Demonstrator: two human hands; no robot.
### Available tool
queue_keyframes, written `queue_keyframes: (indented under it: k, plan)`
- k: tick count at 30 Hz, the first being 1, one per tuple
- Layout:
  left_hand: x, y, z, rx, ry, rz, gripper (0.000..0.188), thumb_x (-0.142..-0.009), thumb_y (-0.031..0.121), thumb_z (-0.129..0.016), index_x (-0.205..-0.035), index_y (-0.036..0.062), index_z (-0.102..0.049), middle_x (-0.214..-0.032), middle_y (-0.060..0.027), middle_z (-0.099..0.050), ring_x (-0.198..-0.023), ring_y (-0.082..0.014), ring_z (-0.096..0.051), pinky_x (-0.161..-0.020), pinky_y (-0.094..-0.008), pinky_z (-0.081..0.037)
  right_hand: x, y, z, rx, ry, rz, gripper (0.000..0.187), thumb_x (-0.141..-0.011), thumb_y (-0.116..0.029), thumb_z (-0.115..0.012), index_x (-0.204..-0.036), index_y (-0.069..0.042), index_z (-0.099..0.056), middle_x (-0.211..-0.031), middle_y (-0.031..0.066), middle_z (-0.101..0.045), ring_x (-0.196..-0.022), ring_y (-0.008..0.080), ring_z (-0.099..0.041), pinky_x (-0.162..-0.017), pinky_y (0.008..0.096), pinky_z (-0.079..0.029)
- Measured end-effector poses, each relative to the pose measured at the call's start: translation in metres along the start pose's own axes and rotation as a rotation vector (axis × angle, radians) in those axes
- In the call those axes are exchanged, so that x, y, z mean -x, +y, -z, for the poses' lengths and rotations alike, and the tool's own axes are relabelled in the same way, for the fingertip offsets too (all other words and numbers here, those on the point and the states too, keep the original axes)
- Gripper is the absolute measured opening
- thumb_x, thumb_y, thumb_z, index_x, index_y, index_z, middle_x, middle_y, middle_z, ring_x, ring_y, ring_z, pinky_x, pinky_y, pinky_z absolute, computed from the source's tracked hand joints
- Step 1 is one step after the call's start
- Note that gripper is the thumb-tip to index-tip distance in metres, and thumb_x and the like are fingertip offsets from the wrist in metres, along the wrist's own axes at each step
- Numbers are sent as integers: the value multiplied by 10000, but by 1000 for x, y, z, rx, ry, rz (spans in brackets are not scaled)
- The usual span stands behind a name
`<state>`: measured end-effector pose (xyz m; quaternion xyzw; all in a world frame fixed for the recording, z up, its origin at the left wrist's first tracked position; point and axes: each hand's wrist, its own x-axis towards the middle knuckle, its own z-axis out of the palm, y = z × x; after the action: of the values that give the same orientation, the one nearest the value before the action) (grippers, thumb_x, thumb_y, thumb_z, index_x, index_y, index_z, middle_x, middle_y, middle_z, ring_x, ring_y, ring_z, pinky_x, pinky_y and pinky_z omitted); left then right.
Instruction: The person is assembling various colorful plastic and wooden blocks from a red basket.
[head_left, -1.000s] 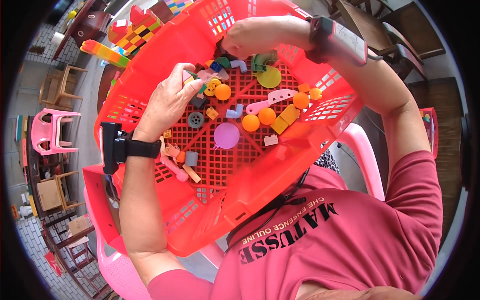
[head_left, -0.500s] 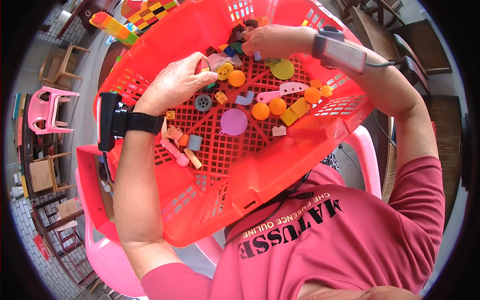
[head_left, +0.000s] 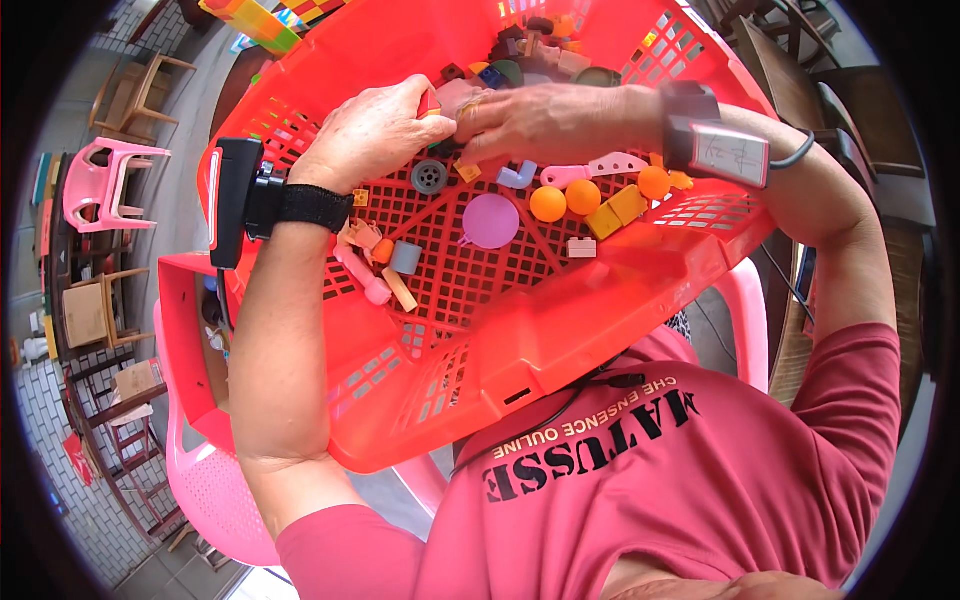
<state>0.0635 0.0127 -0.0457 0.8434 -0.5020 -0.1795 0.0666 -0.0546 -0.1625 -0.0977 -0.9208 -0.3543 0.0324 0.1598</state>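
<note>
A large red plastic basket [head_left: 560, 345] with a lattice floor holds loose toys. Over its far left part, my left hand [head_left: 370, 138] pinches a small red toy brick [head_left: 429, 103] between thumb and fingers. My right hand [head_left: 560, 122] reaches across beside it, palm down; its fingertips are blurred and partly hidden. Below the hands lie a grey toy wheel [head_left: 429, 177], a light blue bent piece [head_left: 517, 175], a purple round toy pan [head_left: 490, 221], orange balls [head_left: 548, 204], a yellow block [head_left: 616, 212] and a toy knife [head_left: 612, 164] with a pink handle.
Darker small pieces [head_left: 510, 50] pile at the basket's far end. A stack of coloured blocks [head_left: 262, 25] stands beyond it. At the left are a red box [head_left: 195, 345], a pink chair [head_left: 225, 505] and a second pink chair [head_left: 95, 190]. Dark wooden furniture [head_left: 790, 90] stands on the right.
My right hand has moved from the far end of the basket leftward and nearer, beside my left hand. My left hand still holds the red toy brick. The view has shifted slightly.
</note>
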Motion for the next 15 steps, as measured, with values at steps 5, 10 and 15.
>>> queue_keyframes:
  k: [5,10,15]
  plan:
    - [-9,6,1,320,66,-88,336,-909,349,-524,-1069,53,-537,-874,-96,-616,-823,-173,-604,-698,-303,-471,10,-17,-12,168,-26,68,430,-828,-136,-589,-1247,-180,-503,-1296,61,-432,-1128,246,-483,-934,428,-401]
    - [-5,12,7,1339,17,-25,384,-993,347,-374,-1216,60,-498,-1035,-162,-617,-899,-210,-638,-782,-336,-545,12,-7,-22,207,-26,74,334,-830,-220,-587,-1154,-171,-525,-1194,38,-446,-1054,213,-508,-860,438,-382]
    - [-8,9,10,1588,17,-58,385,-988,378,-373,-1197,70,-470,-1047,-196,-613,-915,-273,-647,-713,-350,-560,12,-7,-23,264,36,72,299,-814,-178,-565,-1110,-173,-523,-1083,43,-453,-1001,187,-533,-831,432,-401]
